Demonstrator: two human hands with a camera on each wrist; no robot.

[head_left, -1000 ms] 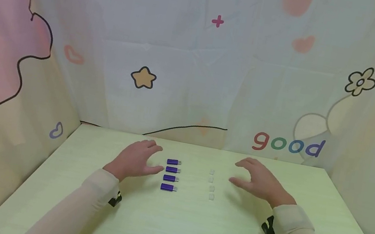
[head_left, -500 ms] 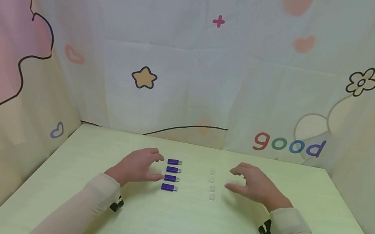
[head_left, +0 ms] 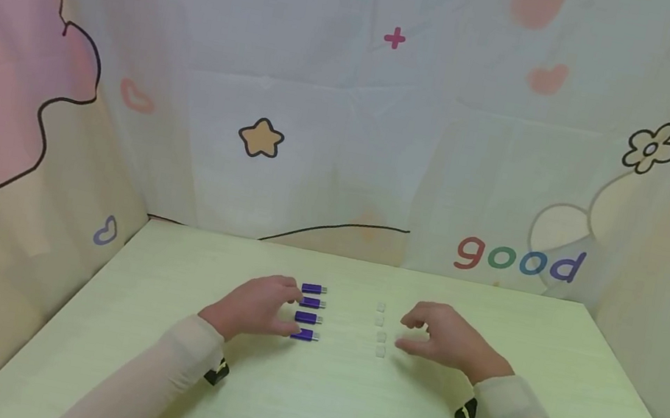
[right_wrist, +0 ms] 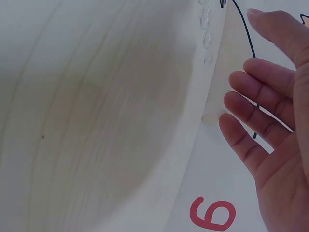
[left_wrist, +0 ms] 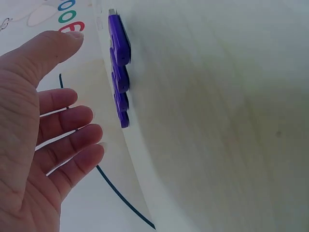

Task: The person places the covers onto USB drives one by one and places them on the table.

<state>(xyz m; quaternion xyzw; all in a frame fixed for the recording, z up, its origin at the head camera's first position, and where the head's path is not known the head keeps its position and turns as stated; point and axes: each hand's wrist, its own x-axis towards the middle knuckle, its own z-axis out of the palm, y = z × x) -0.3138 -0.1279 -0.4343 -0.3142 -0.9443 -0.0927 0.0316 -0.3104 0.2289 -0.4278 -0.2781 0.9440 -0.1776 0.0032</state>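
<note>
Several purple USB sticks [head_left: 305, 317] lie in a column on the table, their metal plugs pointing right. To their right runs a matching column of small clear caps [head_left: 382, 337]. My left hand [head_left: 256, 306] hovers at the left of the sticks, its thumb and fingertips overlapping some of them in the head view. In the left wrist view a gap shows between that hand and the USB sticks [left_wrist: 119, 46], and its fingers are relaxed. My right hand [head_left: 451, 340] hovers just right of the clear caps, fingers loosely bent and holding nothing; the right wrist view shows the caps [right_wrist: 206, 21] apart from it.
The pale table [head_left: 325, 416] extends around both hands. A printed curtain [head_left: 336, 127] stands along its back and at both sides. A black strap [head_left: 469, 416] sits at the right wrist, another black strap [head_left: 217, 372] at the left.
Both hands have moved inward and a little nearer the front edge, the left toward the USB sticks and the right toward the clear caps. The sticks and caps stay in place.
</note>
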